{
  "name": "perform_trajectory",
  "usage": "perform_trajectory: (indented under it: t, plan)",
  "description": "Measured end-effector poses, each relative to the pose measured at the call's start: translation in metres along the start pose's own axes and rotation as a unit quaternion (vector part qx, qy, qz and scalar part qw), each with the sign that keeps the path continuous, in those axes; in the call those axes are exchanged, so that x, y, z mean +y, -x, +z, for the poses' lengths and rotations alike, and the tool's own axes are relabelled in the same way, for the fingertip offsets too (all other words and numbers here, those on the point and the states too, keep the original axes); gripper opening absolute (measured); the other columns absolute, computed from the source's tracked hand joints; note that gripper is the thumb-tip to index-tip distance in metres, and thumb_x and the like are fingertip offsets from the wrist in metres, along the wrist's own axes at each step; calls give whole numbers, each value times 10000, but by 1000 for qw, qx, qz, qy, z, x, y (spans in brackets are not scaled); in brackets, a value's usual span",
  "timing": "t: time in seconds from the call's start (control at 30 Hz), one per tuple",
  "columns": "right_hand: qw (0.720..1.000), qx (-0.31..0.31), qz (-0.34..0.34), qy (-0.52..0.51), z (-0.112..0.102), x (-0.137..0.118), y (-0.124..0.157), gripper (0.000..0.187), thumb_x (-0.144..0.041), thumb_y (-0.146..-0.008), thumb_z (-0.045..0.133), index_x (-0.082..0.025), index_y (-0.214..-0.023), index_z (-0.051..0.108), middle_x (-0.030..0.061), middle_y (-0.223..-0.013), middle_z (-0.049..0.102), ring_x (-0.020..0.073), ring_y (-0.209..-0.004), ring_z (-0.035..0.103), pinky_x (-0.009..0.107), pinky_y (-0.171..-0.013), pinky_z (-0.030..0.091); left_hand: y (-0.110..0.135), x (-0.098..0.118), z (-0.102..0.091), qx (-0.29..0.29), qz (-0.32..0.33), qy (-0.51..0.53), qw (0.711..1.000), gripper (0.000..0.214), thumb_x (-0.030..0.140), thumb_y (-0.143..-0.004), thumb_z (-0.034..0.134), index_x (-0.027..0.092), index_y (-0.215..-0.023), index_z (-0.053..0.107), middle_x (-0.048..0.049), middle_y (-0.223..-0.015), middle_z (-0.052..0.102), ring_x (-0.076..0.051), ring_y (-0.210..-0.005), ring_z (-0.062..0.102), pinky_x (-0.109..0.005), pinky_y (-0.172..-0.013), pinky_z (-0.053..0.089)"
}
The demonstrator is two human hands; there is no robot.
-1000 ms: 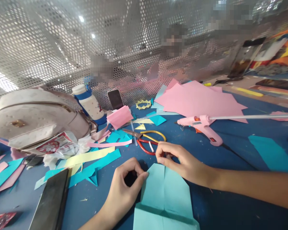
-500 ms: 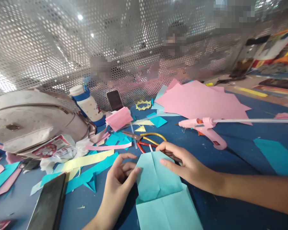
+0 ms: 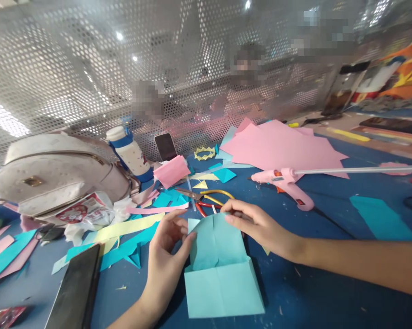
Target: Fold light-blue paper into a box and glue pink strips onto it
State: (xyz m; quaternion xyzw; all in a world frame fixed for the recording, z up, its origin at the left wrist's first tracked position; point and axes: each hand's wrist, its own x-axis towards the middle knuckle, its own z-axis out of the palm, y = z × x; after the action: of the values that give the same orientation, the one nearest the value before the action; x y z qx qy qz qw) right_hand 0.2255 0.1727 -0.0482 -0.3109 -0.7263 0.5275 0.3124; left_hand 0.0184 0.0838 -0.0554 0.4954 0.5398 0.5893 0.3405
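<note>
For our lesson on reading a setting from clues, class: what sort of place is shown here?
Probably a craft or art workspace. A pink glue gun, scissors and cut coloured paper scraps lie on a blue table, around a folded light-blue sheet.

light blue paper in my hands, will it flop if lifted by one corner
Probably floppy: the light blue paper is a thin sheet, and its upper flap curves between the left hand and right hand. Likely light, so a push should slide it across the table. The creased lower part lies flat and may hold shape better.
</note>
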Motion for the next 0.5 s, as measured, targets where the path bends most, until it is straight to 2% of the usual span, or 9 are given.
perform_trajectory:
  t: [0.2, 0.37, 0.43, 0.5]
  plan:
    - [999, 5, -33, 14, 2, 7, 0, 165, -374, -902, 615, -217, -951, 630, 4, -875, 578, 132, -711, 505, 259, -636, 443, 1, 2, -2, -39, -44, 36, 998, 239, 344, -845, 732, 199, -1010, 637, 39, -728, 574, -85, -655, 521, -162, -575, 410]
    - [993, 13, -89, 73, -2, -7, 7, 131, -338, -900, 649, -224, -963, 651, -13, -834, 602, 124, -681, 509, 254, -636, 441, -1, 8, 0, -43, -42, 90, 994, 282, 349, -796, 784, 201, -882, 562, 32, -832, 631, -73, -663, 547, -153, -574, 417]
    - [988, 12, -117, 96, -4, -15, 10, 131, -325, -891, 668, -227, -978, 655, -4, -874, 639, 128, -698, 538, 261, -659, 453, -1, 11, -1, -42, -50, 83, 994, 317, 359, -769, 807, 194, -862, 553, 46, -730, 625, -60, -580, 513, -143, -525, 382]
    - [983, 13, -144, 114, -5, -21, 12, 125, -312, -889, 674, -230, -982, 655, 4, -907, 659, 129, -699, 553, 268, -673, 460, -2, 16, -1, -35, -68, 76, 994, 337, 369, -751, 820, 191, -887, 568, 84, -568, 550, -44, -471, 434, -134, -465, 316]
